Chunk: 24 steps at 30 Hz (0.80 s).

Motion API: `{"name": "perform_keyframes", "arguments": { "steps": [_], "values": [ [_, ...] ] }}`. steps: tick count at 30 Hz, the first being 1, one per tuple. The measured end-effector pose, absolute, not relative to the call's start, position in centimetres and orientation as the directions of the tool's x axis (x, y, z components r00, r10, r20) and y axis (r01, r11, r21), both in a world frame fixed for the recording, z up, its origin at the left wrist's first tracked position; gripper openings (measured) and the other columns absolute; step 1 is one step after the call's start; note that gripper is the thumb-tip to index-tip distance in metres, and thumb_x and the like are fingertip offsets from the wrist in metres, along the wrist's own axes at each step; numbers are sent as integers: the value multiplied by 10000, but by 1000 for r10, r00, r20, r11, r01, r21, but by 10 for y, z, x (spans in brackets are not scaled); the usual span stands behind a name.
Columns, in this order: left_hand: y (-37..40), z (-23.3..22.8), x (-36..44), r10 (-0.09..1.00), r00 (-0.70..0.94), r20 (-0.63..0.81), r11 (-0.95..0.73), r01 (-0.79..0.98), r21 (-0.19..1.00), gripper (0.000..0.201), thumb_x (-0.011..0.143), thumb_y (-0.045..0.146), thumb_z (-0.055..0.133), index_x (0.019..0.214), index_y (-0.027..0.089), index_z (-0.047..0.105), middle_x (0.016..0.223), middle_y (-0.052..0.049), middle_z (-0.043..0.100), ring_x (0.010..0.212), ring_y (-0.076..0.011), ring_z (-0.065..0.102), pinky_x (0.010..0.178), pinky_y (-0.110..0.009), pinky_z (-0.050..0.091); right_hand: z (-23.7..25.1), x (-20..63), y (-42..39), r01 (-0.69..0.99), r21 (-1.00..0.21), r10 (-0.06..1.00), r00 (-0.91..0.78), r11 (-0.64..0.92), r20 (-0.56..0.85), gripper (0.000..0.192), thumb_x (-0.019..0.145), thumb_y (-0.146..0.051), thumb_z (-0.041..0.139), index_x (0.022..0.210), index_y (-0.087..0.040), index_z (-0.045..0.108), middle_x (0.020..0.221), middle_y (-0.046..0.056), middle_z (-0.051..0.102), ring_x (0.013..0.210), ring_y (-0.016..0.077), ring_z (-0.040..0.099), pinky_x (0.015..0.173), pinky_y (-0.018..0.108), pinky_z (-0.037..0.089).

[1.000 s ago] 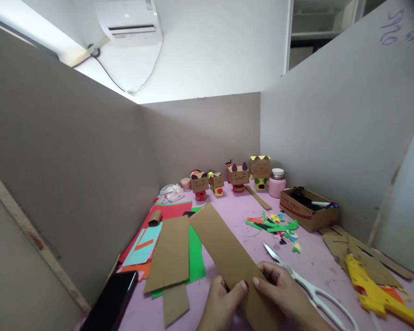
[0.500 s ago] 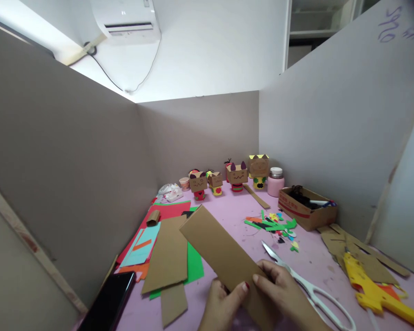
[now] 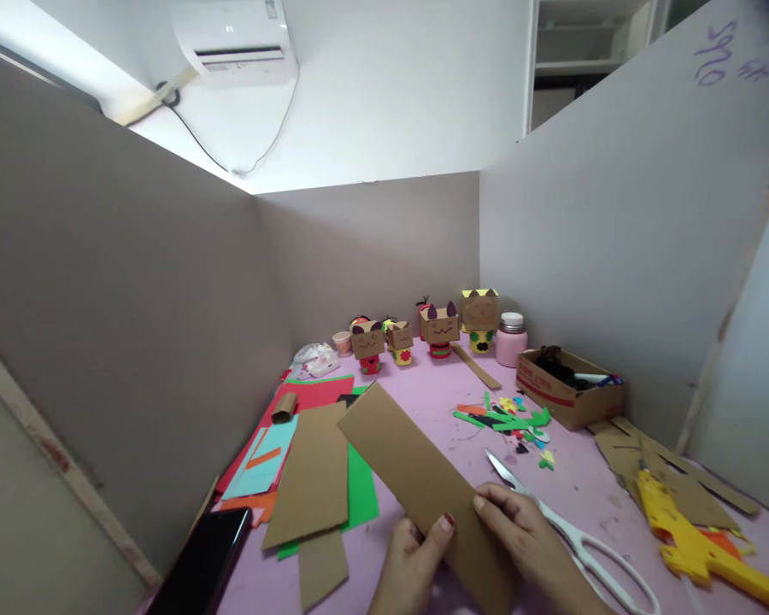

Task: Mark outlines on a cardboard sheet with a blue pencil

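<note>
A long brown cardboard strip slants across the front middle of the table, raised between both hands. My left hand grips its left edge, thumb on top and fingers underneath. On the right edge, my right hand pinches the strip with its thumb on the upper face. White-handled scissors lie beside and partly under my right hand, blades pointing away. To the left, a larger cardboard piece rests on green paper, with a smaller cardboard scrap in front of it.
A black phone lies front left. At right are a yellow glue gun, cardboard scraps and a cardboard box. Coloured paper cuttings lie mid-table. Several cardboard-headed figures and a pink jar stand behind.
My left thumb has shifted slightly left and up on the strip. My right hand's thumb has slid a little along the right edge. The strip stays held at nearly the same slant.
</note>
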State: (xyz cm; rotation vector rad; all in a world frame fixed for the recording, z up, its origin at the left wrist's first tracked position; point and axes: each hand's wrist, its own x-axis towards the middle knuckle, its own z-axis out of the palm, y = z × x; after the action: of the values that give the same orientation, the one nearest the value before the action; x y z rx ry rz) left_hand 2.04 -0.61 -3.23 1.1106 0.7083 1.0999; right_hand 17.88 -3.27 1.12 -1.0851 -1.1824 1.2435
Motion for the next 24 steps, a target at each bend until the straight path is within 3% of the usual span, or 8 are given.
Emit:
{"name": "perform_keyframes", "arguments": {
  "steps": [4, 10, 16, 20, 24],
  "values": [
    [-3, -29, 19, 951, 304, 62, 49, -344, 938, 430, 696, 504, 759, 898, 127, 719, 894, -132, 733, 826, -249, 659, 730, -321, 484, 11, 179, -33, -86, -994, 996, -39, 73, 76, 440, 713, -609, 653, 703, -170, 658, 634, -1, 640, 643, 158, 564, 591, 233, 439],
    [-7, -16, 21, 944, 327, 36, 89, -359, 929, 477, 646, 499, 793, 912, 107, 739, 857, -148, 734, 833, -279, 669, 753, -351, 498, 12, 177, -35, -44, -994, 994, -39, 96, 98, 416, 760, -577, 623, 717, -165, 664, 652, 6, 642, 619, 152, 546, 568, 235, 423],
    [-20, -1, 25, 978, 209, 28, 60, -403, 913, 415, 588, 428, 846, 832, 108, 744, 785, -135, 738, 730, -258, 674, 681, -328, 506, 16, 177, -40, -18, -992, 989, -65, 128, 129, 345, 757, -510, 659, 725, -166, 670, 667, 7, 639, 649, 168, 559, 586, 248, 430],
    [-21, 2, 25, 995, 97, 0, 46, -463, 885, 433, 591, 415, 845, 871, 108, 726, 839, -137, 742, 805, -285, 687, 742, -354, 516, 11, 184, -33, -142, -986, 996, 19, 89, 87, 338, 686, -476, 755, 866, -194, 710, 792, 21, 704, 786, 204, 619, 692, 271, 470],
    [-14, -3, 26, 998, 18, -64, 63, -550, 833, 521, 586, 428, 848, 997, 152, 687, 949, -114, 737, 979, -287, 664, 885, -372, 493, 7, 182, -30, -304, -953, 999, 21, -19, -27, 435, 581, -498, 820, 860, -181, 718, 775, 37, 730, 725, 210, 658, 669, 290, 489]
  ]
}}
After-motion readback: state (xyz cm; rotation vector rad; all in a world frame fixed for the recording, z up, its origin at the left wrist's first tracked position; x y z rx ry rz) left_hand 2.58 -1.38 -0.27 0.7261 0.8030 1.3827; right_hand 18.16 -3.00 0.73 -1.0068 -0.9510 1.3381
